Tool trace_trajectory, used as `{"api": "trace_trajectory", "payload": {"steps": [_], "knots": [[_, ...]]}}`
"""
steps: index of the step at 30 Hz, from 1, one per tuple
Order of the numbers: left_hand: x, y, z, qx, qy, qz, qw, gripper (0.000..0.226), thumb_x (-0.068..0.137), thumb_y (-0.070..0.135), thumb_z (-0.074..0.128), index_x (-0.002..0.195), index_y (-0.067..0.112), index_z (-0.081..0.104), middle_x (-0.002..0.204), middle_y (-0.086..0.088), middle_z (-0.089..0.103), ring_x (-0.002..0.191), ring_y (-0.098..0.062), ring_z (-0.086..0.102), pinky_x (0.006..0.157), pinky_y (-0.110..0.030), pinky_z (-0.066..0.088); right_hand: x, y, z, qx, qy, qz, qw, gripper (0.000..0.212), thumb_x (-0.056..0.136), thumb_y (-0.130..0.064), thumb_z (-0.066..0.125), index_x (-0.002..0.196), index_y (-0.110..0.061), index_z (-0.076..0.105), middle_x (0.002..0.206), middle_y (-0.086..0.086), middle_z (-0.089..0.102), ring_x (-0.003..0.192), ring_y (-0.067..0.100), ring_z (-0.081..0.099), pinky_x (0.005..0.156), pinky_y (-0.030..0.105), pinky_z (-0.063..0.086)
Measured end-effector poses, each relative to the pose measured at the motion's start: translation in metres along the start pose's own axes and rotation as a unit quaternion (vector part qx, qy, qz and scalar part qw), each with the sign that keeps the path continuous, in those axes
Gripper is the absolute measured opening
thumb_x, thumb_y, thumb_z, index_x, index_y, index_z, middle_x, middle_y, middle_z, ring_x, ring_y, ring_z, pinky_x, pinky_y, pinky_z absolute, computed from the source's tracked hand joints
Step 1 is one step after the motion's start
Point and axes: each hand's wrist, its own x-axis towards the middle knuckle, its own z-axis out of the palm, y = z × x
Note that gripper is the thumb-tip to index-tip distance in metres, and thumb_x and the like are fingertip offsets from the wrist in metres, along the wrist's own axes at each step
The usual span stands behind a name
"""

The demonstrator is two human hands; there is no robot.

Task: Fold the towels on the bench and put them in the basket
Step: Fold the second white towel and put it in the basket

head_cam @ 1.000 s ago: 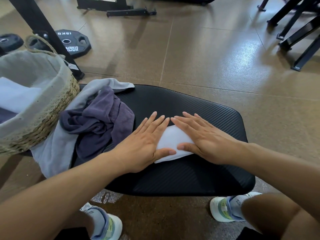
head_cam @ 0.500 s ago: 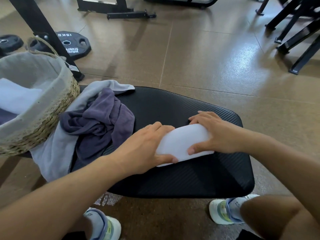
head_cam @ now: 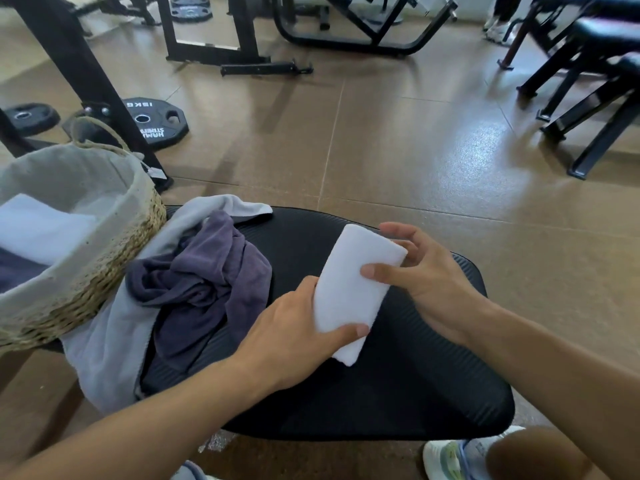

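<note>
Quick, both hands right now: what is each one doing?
Left hand: closed on the folded white towel, thumb across its near end.
Right hand: closed on the same towel, thumb on top.

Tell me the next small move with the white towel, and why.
Probably carry the white towel left to the basket. It looks fully folded and is held by both the left hand and the right hand over the bench.

A black weight plate (head_cam: 152,123) lies on the brown floor (head_cam: 398,140) beside black machine frames (head_cam: 346,36).
</note>
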Motion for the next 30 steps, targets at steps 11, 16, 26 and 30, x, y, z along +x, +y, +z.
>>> {"api": "trace_trajectory", "payload": {"steps": [11,16,26,30], "knots": [[0.014,0.007,-0.044,-0.159,0.082,0.041,0.983,0.033,0.086,0.06,0.066,0.11,0.036,0.066,0.094,0.016,0.072,0.085,0.0,0.068,0.069,-0.016,0.05,-0.007,-0.015,0.027,-0.166,-0.111,-0.076,0.977,0.076,0.089,-0.014,0.076,0.154,-0.03,0.039,0.142,-0.016,0.059,0.126,0.001,0.059,0.105,0.034,0.051],[0.015,-0.006,-0.053,-0.161,0.076,0.034,0.983,0.016,0.089,0.045,0.072,0.096,0.031,0.07,0.088,0.007,0.073,0.081,-0.006,0.068,0.069,-0.017,0.051,-0.011,-0.012,0.041,-0.235,-0.106,-0.058,0.965,0.063,0.096,-0.045,0.063,0.153,-0.04,0.038,0.126,-0.022,0.067,0.11,-0.003,0.066,0.098,0.038,0.056],[0.004,-0.022,-0.067,-0.15,0.053,0.057,0.986,0.013,0.087,0.029,0.077,0.098,0.029,0.071,0.092,0.011,0.075,0.089,-0.006,0.071,0.085,-0.029,0.057,-0.024,-0.007,0.068,-0.269,-0.104,-0.082,0.954,0.042,0.103,-0.039,0.052,0.145,-0.044,0.049,0.107,-0.015,0.07,0.096,0.005,0.068,0.082,0.033,0.06],[-0.004,-0.028,-0.067,-0.163,0.081,0.077,0.98,0.015,0.088,0.026,0.077,0.102,0.028,0.072,0.095,0.01,0.075,0.092,-0.008,0.071,0.087,-0.031,0.058,-0.021,-0.011,0.077,-0.29,-0.122,-0.087,0.945,0.047,0.104,-0.041,0.049,0.151,-0.041,0.042,0.121,-0.017,0.067,0.105,0.002,0.064,0.085,0.024,0.055]]}}
